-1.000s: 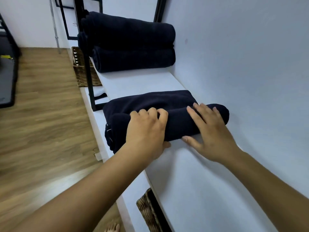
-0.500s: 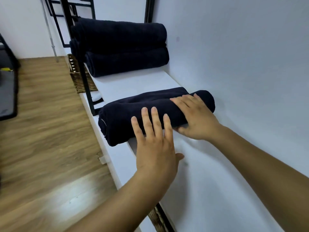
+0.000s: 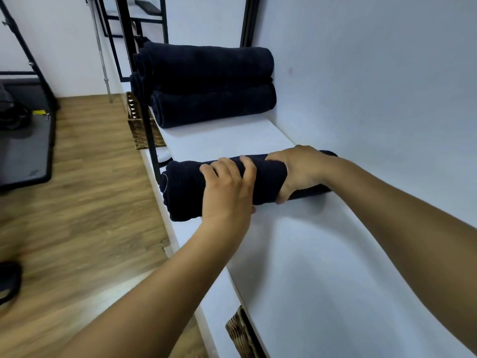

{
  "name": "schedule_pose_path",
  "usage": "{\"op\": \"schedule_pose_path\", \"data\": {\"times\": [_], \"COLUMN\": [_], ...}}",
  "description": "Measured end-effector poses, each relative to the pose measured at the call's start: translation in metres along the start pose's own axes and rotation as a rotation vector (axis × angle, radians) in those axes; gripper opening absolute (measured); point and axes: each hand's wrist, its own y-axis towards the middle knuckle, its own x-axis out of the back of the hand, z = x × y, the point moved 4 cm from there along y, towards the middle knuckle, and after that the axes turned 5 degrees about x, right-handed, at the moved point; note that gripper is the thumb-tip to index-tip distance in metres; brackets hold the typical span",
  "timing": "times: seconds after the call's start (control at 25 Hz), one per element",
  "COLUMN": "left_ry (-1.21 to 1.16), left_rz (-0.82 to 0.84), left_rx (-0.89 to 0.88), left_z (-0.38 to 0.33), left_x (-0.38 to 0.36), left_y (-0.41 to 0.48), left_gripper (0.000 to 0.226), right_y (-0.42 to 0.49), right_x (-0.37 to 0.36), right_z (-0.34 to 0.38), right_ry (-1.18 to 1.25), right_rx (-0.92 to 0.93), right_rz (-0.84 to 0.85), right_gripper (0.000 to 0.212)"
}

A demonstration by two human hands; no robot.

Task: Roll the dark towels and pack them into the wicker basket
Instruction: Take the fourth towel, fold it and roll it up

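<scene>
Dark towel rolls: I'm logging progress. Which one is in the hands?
The nearest roll, alone on the white shelf; left hand and right hand grip it. The stacked rolls behind lie untouched.

Three dark rolled towels show: the near towel [image 3: 185, 192], and the upper far towel [image 3: 206, 65] on the lower far towel [image 3: 214, 105]; whether another hides behind those cannot be told. Two wicker baskets, the far basket [image 3: 136, 127] and the near basket [image 3: 238, 334]; two hands, the left hand [image 3: 227, 187] and the right hand [image 3: 302, 169]; one white shelf [image 3: 322, 267].
</scene>
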Motion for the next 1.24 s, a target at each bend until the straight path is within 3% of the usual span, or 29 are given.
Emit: {"op": "schedule_pose_path", "data": {"times": [0.2,0.28,0.4,0.48,0.56,0.68,0.92,1.08,1.24], "left_ry": [-0.174,-0.210,-0.236,-0.251,-0.296,-0.327,-0.107,-0.178,-0.036], "left_rz": [0.060,0.104,0.182,0.256,0.351,0.360,-0.035,0.009,-0.143], "left_rx": [-0.119,-0.183,-0.237,-0.231,-0.228,-0.255,-0.355,-0.367,-0.538], "left_z": [0.026,0.030,0.032,0.034,0.035,0.032,0.074,0.092,0.039], "left_x": [0.000,0.002,0.003,0.004,0.004,0.002,-0.012,-0.013,-0.010], "left_y": [0.027,0.040,0.060,0.075,0.087,0.089,0.073,0.092,0.076], "left_gripper": [0.086,0.078,0.075,0.075,0.075,0.080,0.093,0.098,0.096], "right_y": [-0.004,-0.006,-0.015,-0.031,-0.040,-0.025,-0.022,-0.028,-0.026], "right_x": [0.000,-0.002,0.003,-0.001,-0.022,-0.017,0.004,-0.009,-0.013], "right_z": [-0.002,-0.004,-0.009,-0.015,-0.020,-0.027,-0.044,-0.052,-0.055], "right_ry": [0.309,0.400,0.350,0.074,-0.226,-0.117,0.363,0.718,0.782], "right_rx": [-0.014,-0.022,0.063,0.132,0.121,-0.028,-0.120,-0.140,-0.187], "right_rz": [0.227,0.223,-0.075,-0.314,-0.400,-0.276,0.108,0.093,0.160], "right_gripper": [0.048,0.046,0.054,0.075,0.097,0.092,0.057,0.042,0.049]}}
